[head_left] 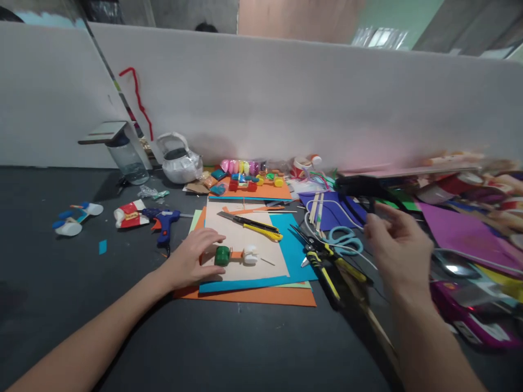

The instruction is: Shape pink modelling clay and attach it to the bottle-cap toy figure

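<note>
My left hand (pixel 198 254) rests on a cream sheet (pixel 265 269), thumb and fingers apart on either side of a small model (pixel 236 255). The model has green and white round caps joined by an orange piece, and a thin stick lies by its white end. My right hand (pixel 402 250) is raised over the right side, fingers bent together beside a blurred black object (pixel 363 188). What they grip is unclear. A yellow-and-black utility knife (pixel 261 227) lies behind the model. Yellow-handled pliers (pixel 322 272) and light blue scissors (pixel 343 239) lie between my hands.
A blue glue gun (pixel 164 222) lies left of the sheets, near another cap model (pixel 77 218). A silver kettle-shaped piece (pixel 180 163) and a clear jar (pixel 129 160) stand by the white partition (pixel 261 98). A purple-pink device (pixel 469 321) lies at the right.
</note>
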Motion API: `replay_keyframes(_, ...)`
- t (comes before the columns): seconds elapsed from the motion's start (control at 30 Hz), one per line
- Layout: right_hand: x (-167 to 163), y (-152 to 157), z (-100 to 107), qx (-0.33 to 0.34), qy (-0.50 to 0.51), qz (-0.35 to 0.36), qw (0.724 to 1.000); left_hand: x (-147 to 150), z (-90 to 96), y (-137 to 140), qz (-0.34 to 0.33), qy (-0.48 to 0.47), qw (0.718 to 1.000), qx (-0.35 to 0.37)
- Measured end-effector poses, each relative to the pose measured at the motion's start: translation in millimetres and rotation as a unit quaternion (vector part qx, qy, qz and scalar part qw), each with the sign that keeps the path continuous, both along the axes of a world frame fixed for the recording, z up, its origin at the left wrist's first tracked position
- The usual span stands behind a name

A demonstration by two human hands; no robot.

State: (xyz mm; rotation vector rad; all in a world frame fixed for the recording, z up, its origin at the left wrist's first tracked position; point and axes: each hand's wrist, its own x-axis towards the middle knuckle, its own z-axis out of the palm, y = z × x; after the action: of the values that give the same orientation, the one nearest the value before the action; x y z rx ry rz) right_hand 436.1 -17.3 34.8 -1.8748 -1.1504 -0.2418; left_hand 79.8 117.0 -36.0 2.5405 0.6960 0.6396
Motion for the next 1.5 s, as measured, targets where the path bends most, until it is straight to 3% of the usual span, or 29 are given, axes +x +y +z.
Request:
replay_keyframes(0.07,-2,1,-1,-0.008,0.018,0.026,0.999,3,2.1,0,-0.006,0.006,1.0,-0.004)
replay_keyframes(0.13,-19,4,-7,-0.077,0.004,0.113,0.991,6,4.8,-1,-0.01,0.012,1.0,-0.008)
replay_keyframes(0.2,-45,9,-15,-0.195,-0.072,0.226,0.952,7,7.4,-2,-0.01,0.015,1.0,-0.011)
replay_keyframes(0.27,-68,16,-21,-0.242,-0.111,0.282,0.922,7,9.6,-4,-0.007,0.017,1.0,-0.013)
replay_keyframes(0.4,-93,32,-29,-0.267,-0.156,0.334,0.891,7,10.7,-6,-0.002,0.012,1.0,-0.016)
replay_keyframes(0.6,-99,50,-43,-0.283,-0.188,0.386,0.858,6,5.9,-6,-0.002,-0.012,1.0,-0.021)
replay_keyframes(0.87,-88,41,-40,-0.257,-0.192,0.373,0.871,1,4.7,-4,0.062,-0.089,0.994,-0.015)
replay_keyframes(1.07,-55,45,-21,-0.296,-0.208,0.272,0.892,3,5.8,0,0.124,-0.129,0.984,-0.004)
replay_keyframes(1.27,-22,83,-2,-0.325,-0.237,0.216,0.889,6,3.2,0,0.13,-0.151,0.979,0.029)
replay_keyframes(1.5,-12,154,-3,-0.329,-0.273,0.193,0.883,7,-2.7,1,0.096,-0.177,0.974,0.108)
